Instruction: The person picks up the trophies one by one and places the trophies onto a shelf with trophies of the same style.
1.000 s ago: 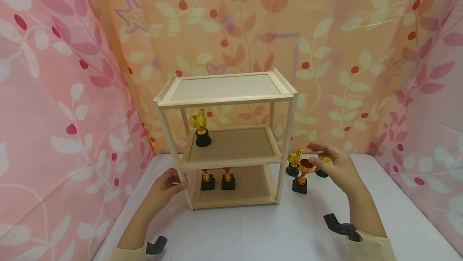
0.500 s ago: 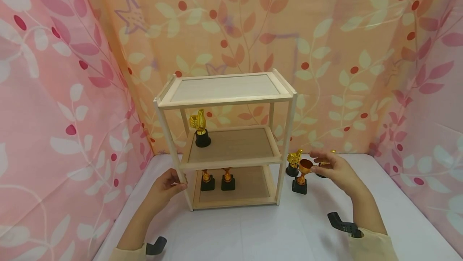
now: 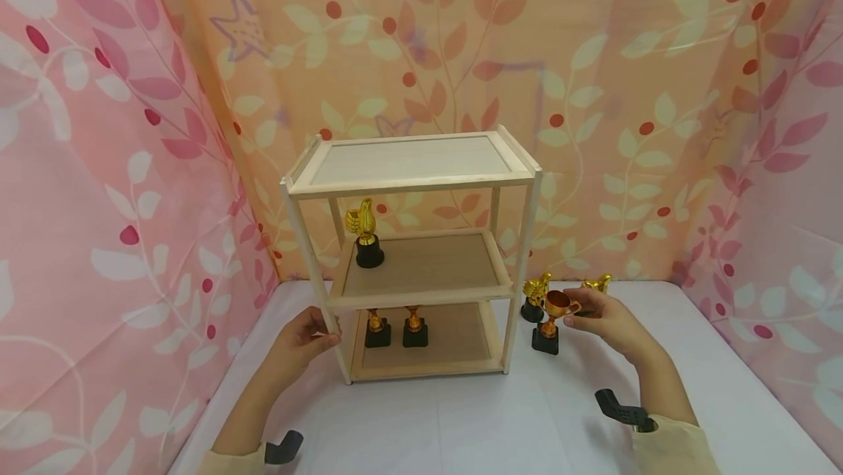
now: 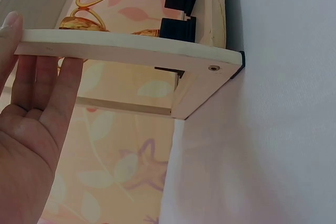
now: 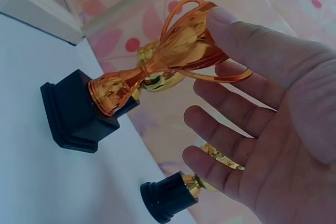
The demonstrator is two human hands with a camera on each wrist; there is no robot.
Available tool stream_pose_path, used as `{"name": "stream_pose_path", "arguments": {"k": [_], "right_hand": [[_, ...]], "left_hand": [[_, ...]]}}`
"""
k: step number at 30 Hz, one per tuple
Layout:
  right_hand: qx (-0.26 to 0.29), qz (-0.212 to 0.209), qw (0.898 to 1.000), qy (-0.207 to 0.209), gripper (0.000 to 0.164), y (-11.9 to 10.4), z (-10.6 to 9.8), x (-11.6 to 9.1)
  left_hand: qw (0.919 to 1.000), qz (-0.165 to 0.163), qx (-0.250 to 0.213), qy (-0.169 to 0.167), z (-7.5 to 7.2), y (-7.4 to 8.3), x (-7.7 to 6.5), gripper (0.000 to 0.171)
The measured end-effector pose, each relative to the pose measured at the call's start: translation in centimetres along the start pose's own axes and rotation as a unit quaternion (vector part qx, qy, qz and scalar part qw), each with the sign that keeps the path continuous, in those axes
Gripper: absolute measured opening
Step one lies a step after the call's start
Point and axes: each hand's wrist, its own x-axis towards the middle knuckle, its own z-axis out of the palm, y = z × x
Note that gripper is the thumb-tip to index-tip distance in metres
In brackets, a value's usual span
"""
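My left hand (image 3: 303, 343) pinches the front left post of a three-tier wooden shelf (image 3: 421, 296), thumb on one side and fingers on the other in the left wrist view. My right hand (image 3: 609, 321) is at a bronze-coloured trophy cup (image 3: 558, 304) that stands upright on its black base, right of the shelf. In the right wrist view, the thumb (image 5: 223, 17) lies at the cup's rim. The other fingers stay spread and only slightly bent beside its handle; whether they touch it, I cannot tell.
A gold thumbs-up trophy (image 3: 367, 233) stands on the middle tier. Two bronze trophy cups (image 3: 378, 330) stand on the bottom tier, their tops hidden. Behind the right-hand cup are two more gold trophies (image 3: 532, 303), one partly hidden by my hand. Patterned curtains enclose the white table (image 3: 428, 424).
My right hand has lowered beside the bronze trophy cup, and its fingers have come nearer the handle. The cup stays in place. My left hand keeps its hold on the shelf post.
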Motion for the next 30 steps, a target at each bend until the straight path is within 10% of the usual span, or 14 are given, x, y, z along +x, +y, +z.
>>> {"name": "stream_pose_path", "arguments": {"k": [30], "right_hand": [[0.006,0.009,0.999,-0.051,0.057,5.9,3.2,1.2]], "left_hand": [[1.0000,0.001,-0.002,-0.002,0.0,0.3,0.0,0.026]]}}
